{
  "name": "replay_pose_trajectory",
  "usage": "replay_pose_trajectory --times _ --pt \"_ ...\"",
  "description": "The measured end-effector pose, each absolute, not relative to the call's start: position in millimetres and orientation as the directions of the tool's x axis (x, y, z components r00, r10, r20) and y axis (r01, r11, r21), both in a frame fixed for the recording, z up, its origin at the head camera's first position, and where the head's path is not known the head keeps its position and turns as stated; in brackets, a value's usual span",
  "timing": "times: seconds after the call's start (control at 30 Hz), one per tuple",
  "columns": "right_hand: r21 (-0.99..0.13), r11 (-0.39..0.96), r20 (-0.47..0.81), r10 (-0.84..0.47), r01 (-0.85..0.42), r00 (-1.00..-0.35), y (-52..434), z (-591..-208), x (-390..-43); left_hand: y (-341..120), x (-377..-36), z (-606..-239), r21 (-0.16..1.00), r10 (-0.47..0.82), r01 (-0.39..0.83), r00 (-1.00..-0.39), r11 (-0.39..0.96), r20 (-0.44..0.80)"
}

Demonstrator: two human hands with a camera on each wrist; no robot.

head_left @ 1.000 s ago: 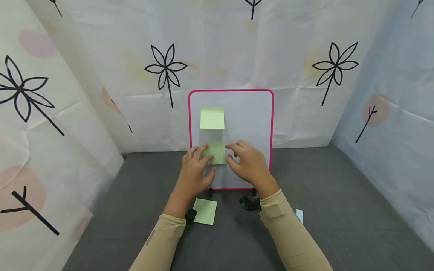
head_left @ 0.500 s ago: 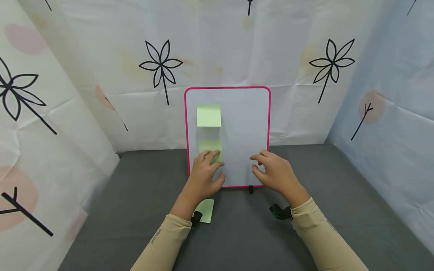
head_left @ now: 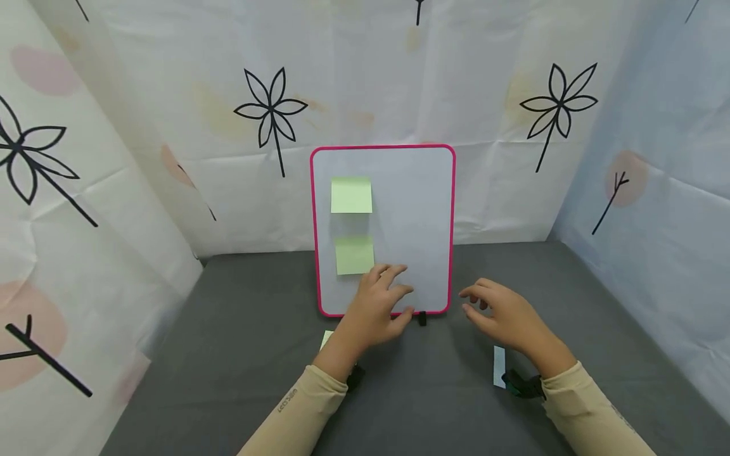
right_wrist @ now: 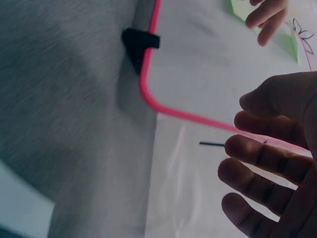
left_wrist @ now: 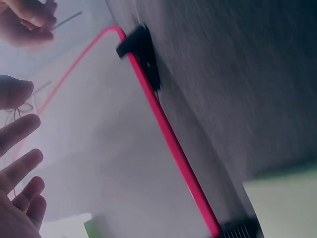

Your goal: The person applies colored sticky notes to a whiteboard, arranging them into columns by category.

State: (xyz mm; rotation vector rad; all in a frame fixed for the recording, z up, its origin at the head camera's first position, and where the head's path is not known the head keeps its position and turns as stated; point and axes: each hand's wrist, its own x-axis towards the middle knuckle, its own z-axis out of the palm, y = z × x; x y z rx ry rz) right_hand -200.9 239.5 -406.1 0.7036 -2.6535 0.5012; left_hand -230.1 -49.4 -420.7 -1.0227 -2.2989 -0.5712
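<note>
A whiteboard (head_left: 413,209) with a pink rim stands upright, bearing two pale green sticky notes, an upper note (head_left: 351,195) and a lower note (head_left: 355,256). My left hand (head_left: 379,304) hovers before the board's lower part, fingers spread and holding nothing. To the right of the board, my right hand (head_left: 507,313) is above the table with its fingers loosely bent and nothing in them. It is nearest a light blue paper piece (head_left: 499,367), partly covered by the wrist strap. Another green sticky note (head_left: 326,337) lies on the table, mostly hidden behind my left wrist.
Black feet such as this one (head_left: 422,318) hold the board's bottom edge on the dark grey table (head_left: 256,354). White cloth with printed plants (head_left: 399,82) surrounds the table at the back and both sides.
Both hands have come away from the lower green note. My left hand has shifted right and down; my right hand has moved farther right and down, toward the blue paper. Both notes stay on the board.
</note>
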Motion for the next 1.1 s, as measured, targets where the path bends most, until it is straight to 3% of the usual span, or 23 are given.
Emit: replay_pose_trajectory --times 0.27,0.57,0.83,1.1 --pt "-0.286 0.762 0.443 -0.433 -0.581 -0.785 275 -425 -183 -11 -221 -422 0.137 0.615 0.8 -0.547 0.585 0.568" --pt "-0.36 0.774 0.293 -0.436 -0.521 -0.851 300 -433 -170 31 -210 -427 0.069 0.676 0.809 -0.531 0.583 0.512" --pt "-0.379 0.802 0.202 -0.415 -0.461 -0.887 308 -437 -168 54 -210 -438 0.1 0.734 0.834 -0.528 0.542 0.428" --pt "-0.398 0.822 0.084 -0.41 -0.408 -0.908 313 -438 -166 74 -208 -444 0.081 0.769 0.802 -0.591 0.591 0.241"
